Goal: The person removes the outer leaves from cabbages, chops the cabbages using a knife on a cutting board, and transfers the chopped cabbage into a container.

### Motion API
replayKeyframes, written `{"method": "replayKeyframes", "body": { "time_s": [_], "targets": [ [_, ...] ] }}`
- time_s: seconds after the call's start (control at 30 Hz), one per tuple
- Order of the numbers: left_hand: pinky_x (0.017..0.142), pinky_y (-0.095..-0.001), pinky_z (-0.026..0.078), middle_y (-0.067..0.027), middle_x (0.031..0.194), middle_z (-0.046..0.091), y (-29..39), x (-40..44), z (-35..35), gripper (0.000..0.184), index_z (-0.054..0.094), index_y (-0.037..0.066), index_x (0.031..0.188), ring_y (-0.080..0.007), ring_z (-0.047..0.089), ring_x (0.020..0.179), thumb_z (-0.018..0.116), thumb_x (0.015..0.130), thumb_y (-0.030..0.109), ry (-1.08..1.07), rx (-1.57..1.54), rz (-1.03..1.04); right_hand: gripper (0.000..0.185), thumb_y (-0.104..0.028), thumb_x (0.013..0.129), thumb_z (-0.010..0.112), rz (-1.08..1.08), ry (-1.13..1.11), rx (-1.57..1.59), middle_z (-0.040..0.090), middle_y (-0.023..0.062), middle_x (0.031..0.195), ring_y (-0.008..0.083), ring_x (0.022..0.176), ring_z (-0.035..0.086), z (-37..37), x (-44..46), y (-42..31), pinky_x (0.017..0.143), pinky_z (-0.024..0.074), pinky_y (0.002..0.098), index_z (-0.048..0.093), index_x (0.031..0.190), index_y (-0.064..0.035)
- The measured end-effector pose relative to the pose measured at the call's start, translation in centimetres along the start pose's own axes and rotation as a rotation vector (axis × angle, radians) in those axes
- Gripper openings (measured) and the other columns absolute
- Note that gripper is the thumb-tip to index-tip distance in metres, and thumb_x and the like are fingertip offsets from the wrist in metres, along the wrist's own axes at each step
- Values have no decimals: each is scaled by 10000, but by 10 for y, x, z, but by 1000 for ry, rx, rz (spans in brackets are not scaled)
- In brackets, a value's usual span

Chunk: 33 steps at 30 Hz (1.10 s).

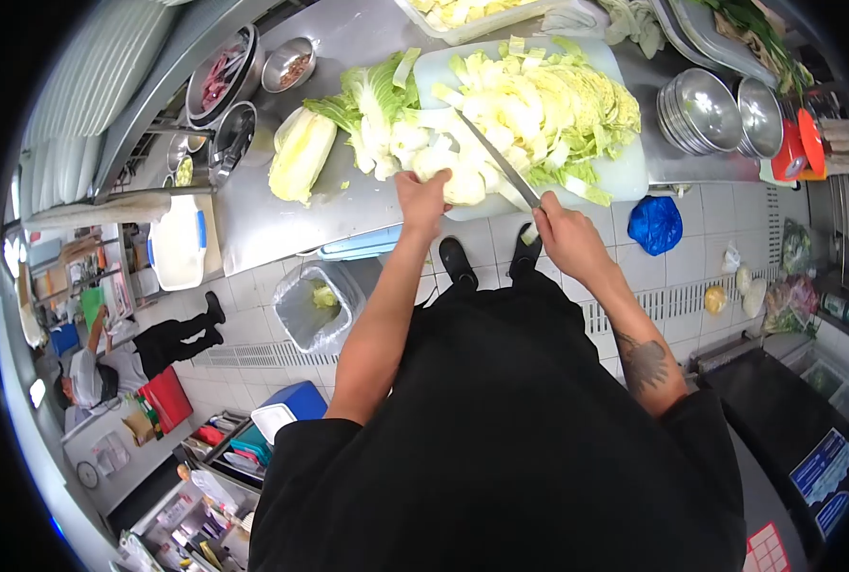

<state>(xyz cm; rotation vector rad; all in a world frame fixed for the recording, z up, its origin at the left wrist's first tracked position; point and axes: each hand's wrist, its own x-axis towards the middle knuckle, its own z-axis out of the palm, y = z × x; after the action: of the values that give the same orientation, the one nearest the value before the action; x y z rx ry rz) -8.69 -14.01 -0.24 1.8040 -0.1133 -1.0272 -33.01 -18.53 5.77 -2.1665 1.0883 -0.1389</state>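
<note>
My right hand [567, 236] is wrapped round the handle of a long kitchen knife [497, 157], its blade slanting up and left over the cut leaves. With fingers bent, my left hand [423, 202] grips the pale base end of a napa cabbage [451, 179] at the near left edge of the white cutting board [626, 170]. A heap of sliced napa cabbage [558, 105] covers most of the board. To the left, loose cabbage leaves [379, 100] and a whole napa cabbage [303, 154] lie on the steel counter [253, 224].
Metal bowls [706, 110] are stacked at the right, and a small bowl [289, 65] stands back left. A tray of cut cabbage [458, 33] sits behind the board. Below are a lined bin [296, 319] and a blue bag [655, 226]. Another person [110, 372] stands far left.
</note>
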Motion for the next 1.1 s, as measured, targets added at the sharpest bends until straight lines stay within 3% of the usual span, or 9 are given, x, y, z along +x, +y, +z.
{"method": "replayKeyframes", "body": {
  "time_s": [0.03,0.13,0.27,0.3,0.4,0.43,0.63,1.1],
  "targets": [
    [581,-383,531,-146,1035,625,6,-1,-5,590,364,46,1201,-237,665,800,778,792,139,20,-11,9,187,-226,1009,455,8,1,13,644,258,738,484,690,614,6,-3,2,615,467,587,432,1025,-41],
    [471,-313,497,-190,1034,594,18,-3,-21,572,326,27,1162,-233,666,791,763,803,109,36,-128,39,181,-241,1014,449,-7,-5,49,651,236,747,477,704,620,27,-5,8,613,467,582,434,1033,-62],
    [540,-330,553,-197,1075,610,22,-2,-54,628,303,27,1217,-253,676,819,771,810,126,38,-159,44,191,-250,1013,449,-70,-92,-77,647,230,735,466,716,628,34,3,8,622,473,580,439,1041,-61],
    [680,-393,574,-178,1154,614,30,-13,-60,643,339,18,1309,-268,676,926,759,837,138,42,-145,29,193,-251,1010,453,-63,-125,-104,645,230,729,464,715,629,31,5,4,622,475,579,441,1043,-61],
    [649,-356,584,-160,1115,648,25,-19,-79,539,430,-3,1285,-242,685,899,733,858,126,-123,-140,41,194,-250,1002,463,-50,-137,-179,644,233,725,469,707,628,31,17,6,626,480,581,444,1048,-62],
    [628,-341,590,-144,1072,672,23,-24,-76,431,518,-15,1210,-226,690,876,730,862,126,-109,-128,8,194,-249,999,466,-53,-133,-206,644,235,726,472,704,627,31,21,7,628,482,583,445,1049,-63],
    [655,-335,590,-135,1027,684,-4,-35,-51,361,614,-45,1142,-221,687,853,733,850,132,-247,-44,-123,150,-142,945,491,-57,-145,-263,636,260,731,467,685,642,26,8,-27,592,520,553,444,1036,-33],
    [614,-321,606,-137,923,696,-12,-18,-46,349,661,-84,1055,-201,694,756,701,803,154,-213,82,-129,137,-52,928,448,-8,-307,-365,600,277,779,449,643,645,6,-26,-55,542,531,510,408,1046,4]
  ]
}}
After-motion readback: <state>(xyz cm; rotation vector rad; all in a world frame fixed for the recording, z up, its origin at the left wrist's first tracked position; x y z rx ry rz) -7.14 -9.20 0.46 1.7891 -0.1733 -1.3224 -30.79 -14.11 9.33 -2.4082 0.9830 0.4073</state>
